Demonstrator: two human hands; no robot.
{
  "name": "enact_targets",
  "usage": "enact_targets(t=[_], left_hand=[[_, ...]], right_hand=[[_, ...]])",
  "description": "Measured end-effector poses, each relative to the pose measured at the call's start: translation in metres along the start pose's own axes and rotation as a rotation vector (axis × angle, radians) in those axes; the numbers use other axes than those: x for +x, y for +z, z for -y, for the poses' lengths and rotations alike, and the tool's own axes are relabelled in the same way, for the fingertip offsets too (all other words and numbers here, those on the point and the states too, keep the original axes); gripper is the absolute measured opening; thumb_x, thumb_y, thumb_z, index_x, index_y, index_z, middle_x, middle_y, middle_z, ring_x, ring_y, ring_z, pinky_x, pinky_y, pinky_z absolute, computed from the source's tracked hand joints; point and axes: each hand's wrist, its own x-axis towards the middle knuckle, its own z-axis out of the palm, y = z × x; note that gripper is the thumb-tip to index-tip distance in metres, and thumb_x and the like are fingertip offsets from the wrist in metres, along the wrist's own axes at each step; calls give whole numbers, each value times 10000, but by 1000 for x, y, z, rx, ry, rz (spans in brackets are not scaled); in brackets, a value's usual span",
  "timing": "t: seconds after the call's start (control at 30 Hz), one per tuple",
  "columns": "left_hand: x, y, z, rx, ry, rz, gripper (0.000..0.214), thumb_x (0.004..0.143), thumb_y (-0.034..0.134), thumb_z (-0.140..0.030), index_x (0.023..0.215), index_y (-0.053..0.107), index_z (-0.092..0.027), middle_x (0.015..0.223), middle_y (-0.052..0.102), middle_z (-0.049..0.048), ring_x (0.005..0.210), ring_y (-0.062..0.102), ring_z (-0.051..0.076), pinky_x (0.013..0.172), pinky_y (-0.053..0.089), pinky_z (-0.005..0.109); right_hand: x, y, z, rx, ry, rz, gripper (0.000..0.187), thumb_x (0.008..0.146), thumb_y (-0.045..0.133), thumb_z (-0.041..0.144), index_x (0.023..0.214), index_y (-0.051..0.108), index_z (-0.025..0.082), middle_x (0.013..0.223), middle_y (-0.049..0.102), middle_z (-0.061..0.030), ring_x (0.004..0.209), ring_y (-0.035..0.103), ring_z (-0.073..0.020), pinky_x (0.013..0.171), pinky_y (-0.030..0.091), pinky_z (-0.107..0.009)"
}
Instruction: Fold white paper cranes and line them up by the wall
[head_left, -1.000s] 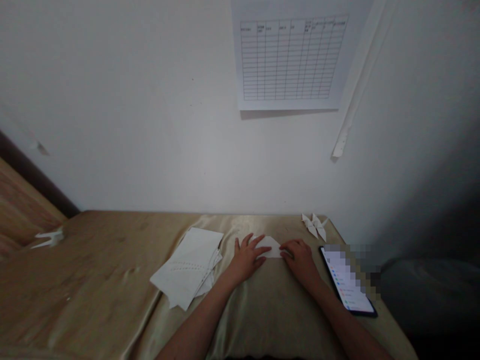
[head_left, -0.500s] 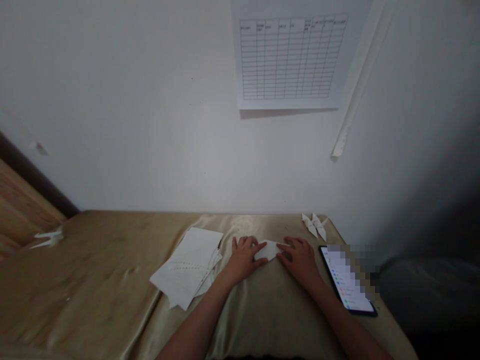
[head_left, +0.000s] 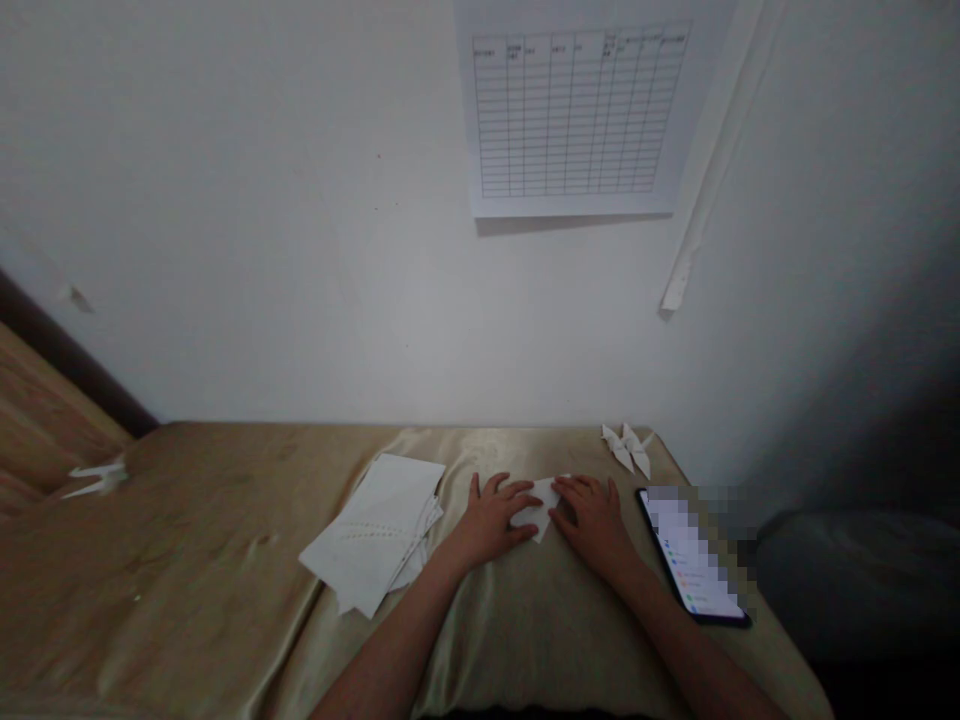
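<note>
A small piece of folded white paper (head_left: pixel 546 497) lies on the shiny gold cloth between my two hands. My left hand (head_left: pixel 491 517) is open, its fingers spread, with the fingertips and thumb resting on the paper's left part. On the other side, my right hand (head_left: pixel 596 517) has its fingers bunched on the paper's right edge, with the thumb close below them. The fingers cover parts of the paper, so its whole outline is hidden. Two folded white paper shapes (head_left: pixel 627 448) with pointed ends sit beyond my right hand.
Left of my left forearm lies a stack of white paper sheets (head_left: pixel 375 530). A phone (head_left: pixel 697 570) with a lit screen rests at the right edge of the gold cloth (head_left: pixel 225 540). White scraps (head_left: pixel 97 478) lie far left. A printed table sheet (head_left: pixel 577 120) hangs on the wall.
The folded paper has turned, and a corner now points toward me. My left fingers have spread wider over it. My right fingers have shifted slightly left along its edge.
</note>
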Motion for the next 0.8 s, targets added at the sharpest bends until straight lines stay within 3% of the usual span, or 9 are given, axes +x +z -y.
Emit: enact_targets(t=[0.3, 0.47, 0.57, 0.8], left_hand=[[-2, 0, -2, 127, -90, -179, 509, 822, 597, -685, 1282, 606, -466, 1330, 588, 17, 1317, 389, 356, 1090, -28, 784], [-2, 1, -1, 159, -111, -216, 351, 973, 448, -536, 1291, 590, -490, 1324, 589, -11, 1282, 416, 315, 1104, 25, 769], [-1, 3, 1, 190, -123, -211, 352, 981, 478, -432, 1317, 573, -471, 1315, 596, -8, 1263, 433, 309, 1111, 74, 759], [6, 7, 15, 127, -120, -131, 371, 952, 528, -337, 1310, 576, -421, 1499, 485, -38, 1402, 316, 329, 1133, 147, 718]], right_hand=[[2, -5, -1, 71, -77, 51, 315, 888, 595, 385, 1185, 671, 316, 1370, 608, -39, 1330, 444, -307, 1150, 136, -639], [1, -5, -2, 116, -127, 110, 383, 823, 684, 471, 1180, 682, 331, 1398, 589, -25, 1378, 383, -325, 1157, 121, -624], [1, -3, -3, 143, -135, 133, 438, 792, 719, 483, 1198, 672, 326, 1398, 591, -26, 1387, 370, -339, 1159, 81, -636], [3, -2, -3, 148, -128, 106, 239, 873, 647, 327, 1102, 715, 333, 1261, 684, 0, 1326, 454, -289, 1156, 118, -612]])
